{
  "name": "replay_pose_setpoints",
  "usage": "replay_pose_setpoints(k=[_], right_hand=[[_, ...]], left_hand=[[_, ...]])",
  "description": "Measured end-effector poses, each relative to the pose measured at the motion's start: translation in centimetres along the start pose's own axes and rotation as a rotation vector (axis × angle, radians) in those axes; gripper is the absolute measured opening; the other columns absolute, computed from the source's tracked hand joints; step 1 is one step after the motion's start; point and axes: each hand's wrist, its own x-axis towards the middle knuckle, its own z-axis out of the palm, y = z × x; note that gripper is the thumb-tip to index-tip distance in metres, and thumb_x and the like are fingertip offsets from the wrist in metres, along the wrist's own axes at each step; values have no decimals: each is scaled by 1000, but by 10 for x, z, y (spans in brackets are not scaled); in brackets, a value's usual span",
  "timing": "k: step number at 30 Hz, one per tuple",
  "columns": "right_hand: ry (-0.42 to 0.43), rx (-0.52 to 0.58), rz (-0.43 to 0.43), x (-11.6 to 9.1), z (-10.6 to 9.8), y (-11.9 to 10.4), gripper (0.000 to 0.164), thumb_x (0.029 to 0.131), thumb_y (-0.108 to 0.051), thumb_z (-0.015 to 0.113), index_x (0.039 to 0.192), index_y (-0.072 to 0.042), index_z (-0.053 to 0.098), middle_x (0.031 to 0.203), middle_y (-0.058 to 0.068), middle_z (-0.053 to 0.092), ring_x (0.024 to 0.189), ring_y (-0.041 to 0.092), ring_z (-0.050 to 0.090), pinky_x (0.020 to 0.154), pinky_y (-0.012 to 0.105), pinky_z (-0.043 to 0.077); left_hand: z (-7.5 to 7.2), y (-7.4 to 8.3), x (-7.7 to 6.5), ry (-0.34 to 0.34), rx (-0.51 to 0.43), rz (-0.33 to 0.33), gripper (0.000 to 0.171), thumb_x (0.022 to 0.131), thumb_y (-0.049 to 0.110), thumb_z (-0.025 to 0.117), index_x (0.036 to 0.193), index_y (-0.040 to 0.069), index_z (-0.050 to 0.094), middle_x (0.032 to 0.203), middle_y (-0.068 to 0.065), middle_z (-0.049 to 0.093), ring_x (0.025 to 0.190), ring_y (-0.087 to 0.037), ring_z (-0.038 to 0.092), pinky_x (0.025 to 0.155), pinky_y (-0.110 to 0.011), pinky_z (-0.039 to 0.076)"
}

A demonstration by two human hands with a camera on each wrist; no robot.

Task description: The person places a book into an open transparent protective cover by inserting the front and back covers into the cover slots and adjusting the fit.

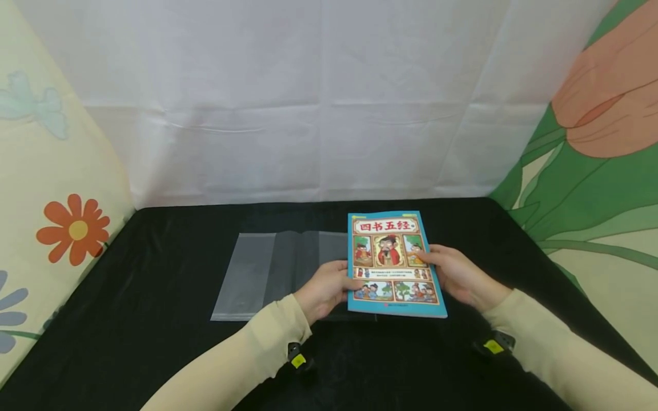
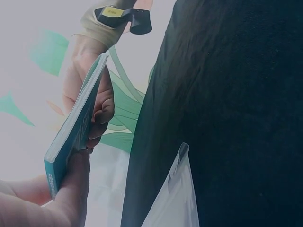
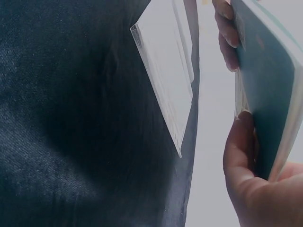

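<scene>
A blue paperback book [image 1: 393,274] with cartoon panels and red title characters is held up, front cover toward the head camera. My left hand [image 1: 329,288] grips its left edge, thumb on the cover and fingers behind. On the opposite side, my right hand [image 1: 460,274] pinches the right edge with its thumb over the cover. Both wrist views show the book [image 2: 78,120] clear of the table, spine and page edges visible. Left of the book, a transparent plastic book cover [image 1: 247,277] lies spread on the table; the book and left hand hide its right part.
Black cloth covers the table [image 1: 154,274]. A white fabric backdrop [image 1: 319,114] hangs behind its far edge. Printed floral panels flank both sides, with an orange flower [image 1: 77,230] at left and a large tulip [image 1: 612,97] at right. Each wrist carries a small black camera.
</scene>
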Motion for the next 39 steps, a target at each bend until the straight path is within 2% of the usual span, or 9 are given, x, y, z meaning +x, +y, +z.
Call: replay_pose_setpoints(k=[16,30,39], right_hand=[[-23,-42,16,2,6,-3,62,97,-29,42,139,6,13,98,2,60,91,17,59,79,31,49],[-29,-35,23,7,14,-2,63,97,-31,43,141,2,12,102,3,59,93,18,58,80,32,48],[-63,-11,14,10,20,-1,58,99,-26,37,142,2,10,104,3,58,94,17,58,81,31,48]], left_hand=[[-8,0,-6,1,14,21,32,88,-1,53,119,-3,47,107,-16,61,95,-26,60,82,-39,49],[-17,1,-12,30,-2,-5,32,89,2,53,120,-2,47,108,-15,60,97,-25,59,83,-40,48],[-23,0,-15,28,20,9,32,89,-1,51,121,-4,46,109,-16,60,96,-25,59,82,-40,49]])
